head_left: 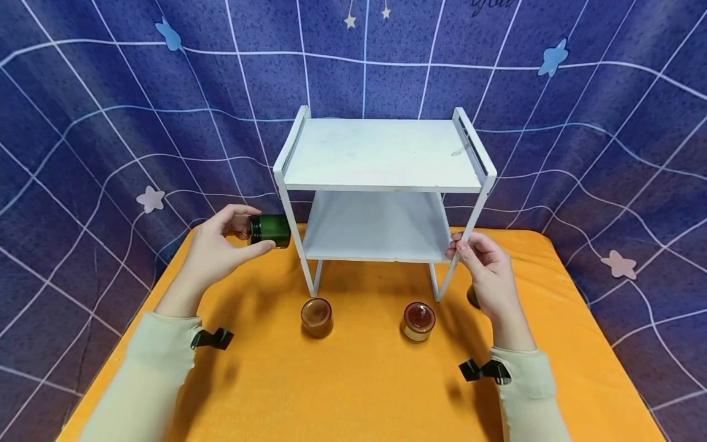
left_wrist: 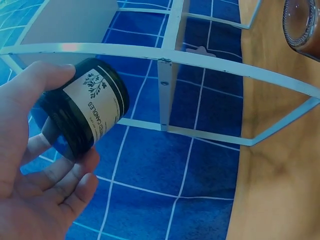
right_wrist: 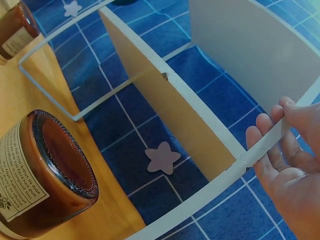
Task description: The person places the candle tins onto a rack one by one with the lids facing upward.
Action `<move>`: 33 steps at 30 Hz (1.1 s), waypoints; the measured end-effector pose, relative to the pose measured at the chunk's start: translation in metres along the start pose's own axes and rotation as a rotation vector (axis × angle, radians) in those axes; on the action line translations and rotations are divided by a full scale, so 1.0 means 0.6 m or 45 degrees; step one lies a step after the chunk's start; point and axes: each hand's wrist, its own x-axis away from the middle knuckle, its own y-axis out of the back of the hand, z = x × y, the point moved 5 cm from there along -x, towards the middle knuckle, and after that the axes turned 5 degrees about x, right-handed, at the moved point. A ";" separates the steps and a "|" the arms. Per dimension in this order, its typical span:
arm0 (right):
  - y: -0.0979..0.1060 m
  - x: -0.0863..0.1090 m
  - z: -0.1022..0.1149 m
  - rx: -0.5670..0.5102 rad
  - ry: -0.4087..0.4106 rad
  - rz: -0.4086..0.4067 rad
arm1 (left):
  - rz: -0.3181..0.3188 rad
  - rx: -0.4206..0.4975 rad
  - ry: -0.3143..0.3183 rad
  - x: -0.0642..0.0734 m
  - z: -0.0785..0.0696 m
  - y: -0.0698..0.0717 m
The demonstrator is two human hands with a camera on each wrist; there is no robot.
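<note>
My left hand (head_left: 216,250) holds a dark green glass candle jar (head_left: 270,229) tipped on its side, beside the left leg of a white two-tier shelf (head_left: 381,150). In the left wrist view the jar's pale label (left_wrist: 95,97) shows a plant drawing and the word "CANDLES". The thumb lies on one side of the jar and fingers on the other. On the opposite side, my right hand (head_left: 491,270) grips the shelf's front right leg near the lower board (head_left: 381,227). Its fingers curl around that white bar (right_wrist: 272,137) in the right wrist view.
Two amber glass jars, one on the left (head_left: 317,318) and one on the right (head_left: 418,321), stand on the orange cloth (head_left: 359,387) before the shelf. A dark green object (head_left: 472,297) is partly hidden by my right hand. A blue curtain (head_left: 381,86) hangs behind.
</note>
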 end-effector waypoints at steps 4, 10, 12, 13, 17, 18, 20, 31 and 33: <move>0.000 0.000 0.001 0.001 -0.003 -0.001 | 0.004 0.008 0.004 -0.002 0.000 0.001; -0.001 -0.001 0.001 -0.010 -0.003 -0.002 | -0.040 0.026 -0.028 -0.006 -0.006 0.005; -0.001 -0.001 0.001 -0.015 -0.001 -0.002 | -0.055 0.029 -0.037 -0.008 -0.009 0.007; 0.000 -0.001 0.001 -0.016 0.000 -0.004 | -0.059 0.037 -0.040 -0.008 -0.010 0.008; 0.000 0.000 0.000 -0.024 0.006 -0.001 | -0.079 0.040 -0.058 -0.013 -0.017 0.012; 0.001 0.000 0.000 -0.025 0.007 -0.001 | -0.084 0.040 -0.064 -0.014 -0.019 0.013; 0.001 0.000 0.000 -0.026 0.009 0.000 | -0.097 0.037 -0.078 -0.017 -0.023 0.015; 0.000 0.000 0.002 -0.018 0.003 0.002 | -0.153 0.053 -0.088 -0.031 -0.043 0.030; -0.001 0.000 0.002 -0.018 0.002 0.001 | -0.161 0.057 -0.087 -0.033 -0.047 0.033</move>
